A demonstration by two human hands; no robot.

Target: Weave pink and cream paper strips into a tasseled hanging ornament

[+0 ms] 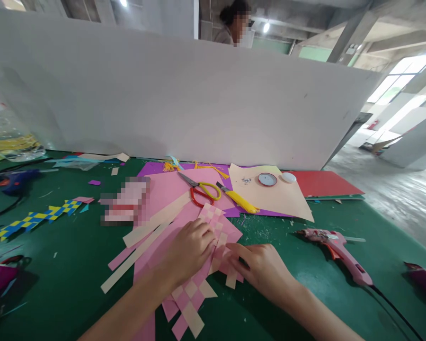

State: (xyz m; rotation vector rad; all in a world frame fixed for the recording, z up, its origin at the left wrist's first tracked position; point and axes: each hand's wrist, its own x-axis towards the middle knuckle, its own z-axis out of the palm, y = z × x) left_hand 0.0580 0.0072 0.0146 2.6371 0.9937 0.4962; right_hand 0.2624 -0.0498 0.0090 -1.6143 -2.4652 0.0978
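A woven paper strip (190,290) in pink and cream checks lies slantwise over pink sheets, its loose ends fanning out at the lower end. Curled over its middle is my left hand (193,248), fingers closed and pressing on the weave. My right hand (264,267) pinches the weave's right edge, thumb and forefinger close together; the exact fold between them is partly hidden. Loose cream strips (137,258) lie left of my left hand. Beyond the weave rest scissors (202,190) with red and yellow handles and a yellow utility knife (241,200).
A pink glue gun (341,251) with its cord lies at right. Cream paper (270,201) holds a small round tin (267,179). A blue-and-yellow woven strip (39,219) and a blue glue gun (19,181) are at left. A white partition (184,99) stands behind, with a person (227,33) beyond.
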